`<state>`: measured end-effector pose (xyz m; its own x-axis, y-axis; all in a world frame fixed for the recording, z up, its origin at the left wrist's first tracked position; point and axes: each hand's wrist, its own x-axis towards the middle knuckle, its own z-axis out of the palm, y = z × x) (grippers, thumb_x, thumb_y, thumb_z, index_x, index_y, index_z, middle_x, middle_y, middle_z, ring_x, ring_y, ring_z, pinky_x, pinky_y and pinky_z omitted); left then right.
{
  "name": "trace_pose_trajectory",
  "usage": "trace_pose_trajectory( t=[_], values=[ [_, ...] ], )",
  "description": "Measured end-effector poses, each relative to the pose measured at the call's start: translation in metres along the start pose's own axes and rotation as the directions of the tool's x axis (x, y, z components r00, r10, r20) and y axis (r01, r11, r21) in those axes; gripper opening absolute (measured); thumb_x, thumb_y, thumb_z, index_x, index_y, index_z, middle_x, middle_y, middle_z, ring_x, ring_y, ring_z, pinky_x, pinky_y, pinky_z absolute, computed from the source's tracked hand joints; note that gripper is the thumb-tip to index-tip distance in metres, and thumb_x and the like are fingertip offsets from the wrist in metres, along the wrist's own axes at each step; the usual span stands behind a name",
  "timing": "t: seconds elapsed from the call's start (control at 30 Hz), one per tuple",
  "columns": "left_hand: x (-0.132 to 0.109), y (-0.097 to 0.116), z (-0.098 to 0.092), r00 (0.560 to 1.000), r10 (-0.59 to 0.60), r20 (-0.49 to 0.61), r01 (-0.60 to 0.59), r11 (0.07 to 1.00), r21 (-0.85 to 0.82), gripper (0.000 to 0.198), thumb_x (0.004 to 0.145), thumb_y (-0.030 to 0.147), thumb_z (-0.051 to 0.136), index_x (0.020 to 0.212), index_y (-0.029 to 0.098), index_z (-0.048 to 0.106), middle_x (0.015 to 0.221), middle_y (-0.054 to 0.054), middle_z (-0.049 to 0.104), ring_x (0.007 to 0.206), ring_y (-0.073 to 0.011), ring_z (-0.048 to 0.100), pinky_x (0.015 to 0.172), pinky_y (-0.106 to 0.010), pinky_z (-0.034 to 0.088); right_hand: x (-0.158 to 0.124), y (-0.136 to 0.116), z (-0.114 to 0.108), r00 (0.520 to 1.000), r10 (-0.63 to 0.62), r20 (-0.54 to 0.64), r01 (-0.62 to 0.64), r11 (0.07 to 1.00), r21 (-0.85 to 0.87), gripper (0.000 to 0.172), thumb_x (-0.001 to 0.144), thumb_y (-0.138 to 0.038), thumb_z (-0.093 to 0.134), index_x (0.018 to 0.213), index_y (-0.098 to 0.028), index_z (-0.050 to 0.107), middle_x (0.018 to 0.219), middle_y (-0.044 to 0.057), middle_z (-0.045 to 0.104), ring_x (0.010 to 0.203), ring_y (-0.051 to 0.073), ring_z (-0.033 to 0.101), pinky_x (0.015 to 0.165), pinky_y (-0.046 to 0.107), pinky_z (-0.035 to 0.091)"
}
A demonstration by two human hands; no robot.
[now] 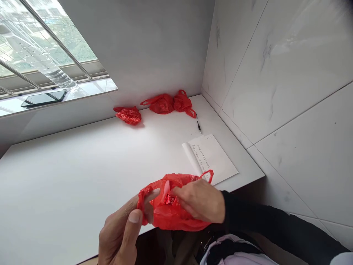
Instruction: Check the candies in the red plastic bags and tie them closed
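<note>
A red plastic bag (179, 221) hangs open at the table's front edge. My left hand (121, 232) holds it by one handle, which loops around the fingers, with the thumb in front. My right hand (202, 198) is in the bag's mouth, its fingers bent and close together; what they grip, if anything, is hidden. Just left of those fingertips, a shiny red wrapped piece (169, 199) with lettering shows inside the bag. The bag's other handle (210, 176) stands up behind my right hand.
Three red bags, a left one (128, 115), a middle one (162, 104) and a right one (183, 101), lie along the back wall. A pen (199, 127) and printed paper (217, 156) are on the white table (82, 176). A phone (44, 98) and clear bottle (59, 75) occupy the windowsill.
</note>
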<state>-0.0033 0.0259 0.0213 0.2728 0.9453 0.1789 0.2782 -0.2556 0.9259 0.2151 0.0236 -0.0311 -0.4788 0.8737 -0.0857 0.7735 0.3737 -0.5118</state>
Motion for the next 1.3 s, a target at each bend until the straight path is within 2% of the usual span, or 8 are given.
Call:
trace_pose_trajectory(
  t=[0.13,0.27,0.4,0.57,0.67,0.87,1.07,1.3],
  values=[
    [0.007,-0.003,0.003,0.982,0.133,-0.138,-0.116,0.986,0.119,0.026,0.099,0.029,0.056,0.109,0.036,0.079,0.111,-0.004,0.062,0.106,-0.0226,0.056,0.082,-0.029,0.049,-0.020,0.031,-0.028,0.971,0.089,-0.223,-0.073,0.994,0.079,0.044,0.100,-0.040,0.053,0.138,-0.017,0.054,0.119,0.013,0.068,0.108,0.027,0.063,0.093,0.044,0.051],
    [0.013,-0.008,0.000,0.990,0.078,-0.118,-0.090,0.992,-0.094,0.031,0.100,0.027,0.050,0.108,0.036,0.078,0.143,-0.001,0.055,0.139,-0.0281,0.044,0.110,-0.037,0.043,-0.035,0.059,-0.053,0.961,0.276,0.023,-0.277,0.954,0.114,0.042,0.094,-0.043,0.062,0.123,-0.014,0.065,0.090,0.010,0.073,0.088,0.029,0.068,0.083,0.045,0.053],
    [0.013,-0.003,-0.001,0.997,-0.070,-0.032,0.054,0.932,-0.357,0.038,0.104,0.038,0.039,0.126,0.035,0.070,0.142,-0.005,0.063,0.140,-0.0298,0.049,0.105,-0.038,0.051,-0.040,0.056,-0.081,0.968,0.239,0.074,-0.249,0.890,0.381,0.032,0.101,-0.043,0.047,0.101,-0.022,0.072,0.084,0.002,0.073,0.075,0.018,0.067,0.072,0.031,0.051],
    [0.016,0.017,0.008,0.957,-0.266,-0.117,0.197,0.889,-0.414,0.033,0.101,0.047,0.047,0.119,0.033,0.071,0.105,-0.004,0.074,0.117,-0.0292,0.063,0.103,-0.043,0.049,-0.028,0.056,-0.070,0.984,0.145,0.100,-0.162,0.966,0.202,0.072,0.086,-0.059,0.066,0.140,-0.013,0.057,0.118,0.015,0.070,0.109,0.032,0.063,0.087,0.042,0.050],
    [0.020,0.022,0.011,0.956,-0.293,-0.018,0.279,0.927,-0.250,0.030,0.101,0.048,0.048,0.099,0.028,0.070,0.081,-0.002,0.065,0.090,-0.0228,0.063,0.085,-0.033,0.049,-0.023,0.065,-0.051,0.924,0.108,0.368,-0.187,0.965,0.185,0.056,0.087,-0.054,0.065,0.126,-0.015,0.068,0.088,0.009,0.074,0.079,0.027,0.067,0.070,0.038,0.051],
    [0.013,0.011,0.009,0.934,-0.356,0.026,0.350,0.928,0.132,0.034,0.098,0.054,0.050,0.113,0.029,0.067,0.109,-0.004,0.068,0.112,-0.0248,0.059,0.101,-0.033,0.042,-0.029,0.075,-0.050,0.948,0.172,0.266,-0.215,0.966,0.141,0.084,0.079,-0.069,0.067,0.142,-0.014,0.056,0.120,0.017,0.068,0.114,0.035,0.060,0.089,0.043,0.049],
    [0.001,0.012,-0.002,0.917,-0.399,-0.034,0.394,0.914,-0.099,0.044,0.095,0.059,0.047,0.099,0.024,0.073,0.133,-0.009,0.063,0.139,-0.0323,0.044,0.117,-0.042,0.033,-0.037,0.086,-0.048,0.942,0.229,0.246,-0.274,0.948,0.165,0.023,0.090,-0.036,0.059,0.094,-0.020,0.075,0.076,0.004,0.070,0.070,0.020,0.063,0.065,0.032,0.044],
    [0.006,0.010,0.004,0.885,-0.454,-0.102,0.441,0.889,-0.128,0.030,0.091,0.051,0.063,0.106,0.027,0.053,0.115,-0.004,0.065,0.107,-0.0239,0.061,0.087,-0.032,0.051,-0.043,0.071,-0.076,0.962,0.273,0.024,-0.254,0.853,0.456,0.029,0.103,-0.045,0.042,0.101,-0.023,0.060,0.066,-0.004,0.057,0.057,0.014,0.053,0.057,0.027,0.041]
  ],
)
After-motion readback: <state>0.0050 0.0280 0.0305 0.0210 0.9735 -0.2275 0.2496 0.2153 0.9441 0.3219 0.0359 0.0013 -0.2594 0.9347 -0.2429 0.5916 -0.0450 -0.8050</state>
